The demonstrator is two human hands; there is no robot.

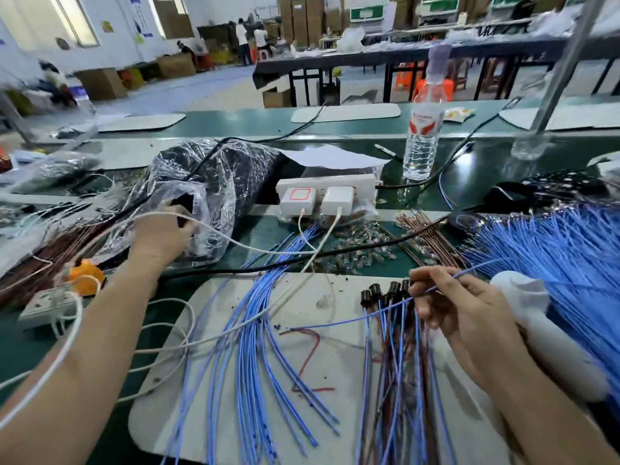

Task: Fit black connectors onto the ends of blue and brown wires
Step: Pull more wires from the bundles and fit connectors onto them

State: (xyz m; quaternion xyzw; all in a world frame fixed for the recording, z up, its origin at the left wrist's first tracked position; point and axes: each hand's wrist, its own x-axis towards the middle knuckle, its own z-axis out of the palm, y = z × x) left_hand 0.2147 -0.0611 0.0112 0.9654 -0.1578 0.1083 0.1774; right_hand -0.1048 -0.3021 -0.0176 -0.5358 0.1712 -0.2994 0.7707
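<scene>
Done: small bundle [399, 364] already wears black connectors [385, 290] | To do: many loose blue wires [248, 364] bare on table [469, 189] | left hand [161, 234] inside plastic bag [214, 182], grasp hidden | right hand [456, 303] pinches one bare blue wire [352, 320]

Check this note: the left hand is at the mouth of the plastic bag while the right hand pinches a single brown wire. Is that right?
Not quite. The head view shows the right hand pinching a single blue wire, not a brown one. The rest holds: the left hand is at the mouth of the plastic bag.
</scene>
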